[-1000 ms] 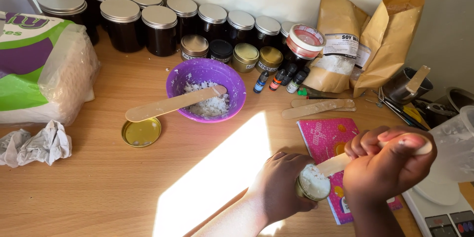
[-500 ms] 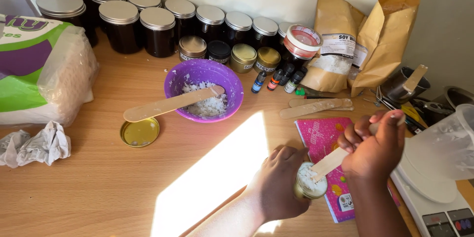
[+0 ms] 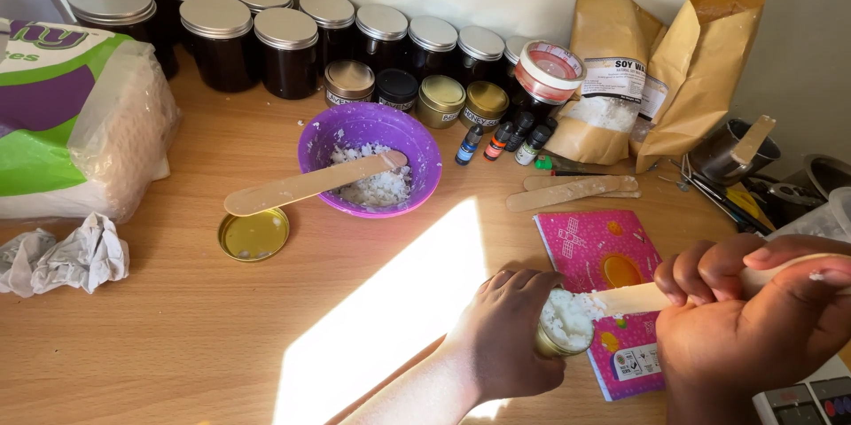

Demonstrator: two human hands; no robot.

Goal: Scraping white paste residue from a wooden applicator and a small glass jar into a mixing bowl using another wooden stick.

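Note:
My left hand (image 3: 505, 332) wraps around a small gold tin (image 3: 561, 326) filled with white waxy flakes, near the table's front edge. My right hand (image 3: 753, 319) grips a flat wooden stick (image 3: 631, 298) whose tip presses into the white flakes in the tin. The tin sits beside a pink notebook (image 3: 603, 257). Farther back, a purple bowl (image 3: 370, 128) holds more white flakes, and a second wooden stick (image 3: 301, 184) rests across its rim. A gold lid (image 3: 253, 234) lies flat next to the bowl.
Dark jars with silver lids (image 3: 222, 39) line the back wall, small tins (image 3: 441, 99) and little bottles (image 3: 501, 140) before them. Brown paper bags (image 3: 656, 62) stand back right. A wipes pack (image 3: 71, 115) and crumpled tissue (image 3: 62, 257) lie left. A scale (image 3: 802, 398) sits bottom right.
My right hand has dropped lower and to the right, laying the stick flatter across the tin. The left hand keeps its hold on the tin.

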